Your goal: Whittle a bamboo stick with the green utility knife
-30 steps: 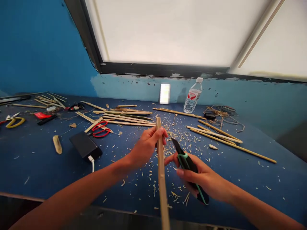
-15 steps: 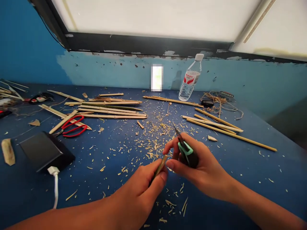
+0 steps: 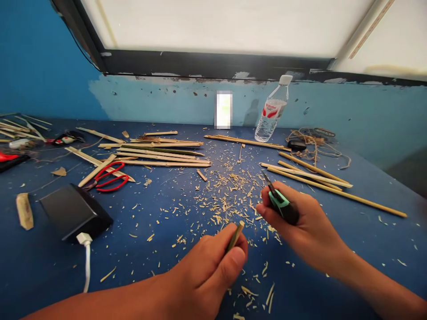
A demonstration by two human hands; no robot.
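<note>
My left hand (image 3: 216,266) is closed around a bamboo stick (image 3: 237,235); only its pale cut end and a bit of green side show above the thumb, the rest is hidden in the fist. To the right, my right hand (image 3: 300,218) grips a black and mint-green utility knife (image 3: 282,205), its blade tilted up and to the left. The blade is apart from the stick. Beneath and beyond both hands, pale bamboo shavings (image 3: 230,191) are scattered over the blue table (image 3: 140,262).
Split bamboo strips (image 3: 163,155) and red-handled scissors (image 3: 111,178) lie at left, behind a black device (image 3: 76,211) with a white cable (image 3: 87,266). Thin bamboo sticks (image 3: 336,189) lie at right. A water bottle (image 3: 271,111) and tangled string (image 3: 313,144) are at the back.
My right hand with the knife has moved right, away from the stick's end. My left hand has shifted slightly right and down, still holding the stick. The view has turned a little left.
</note>
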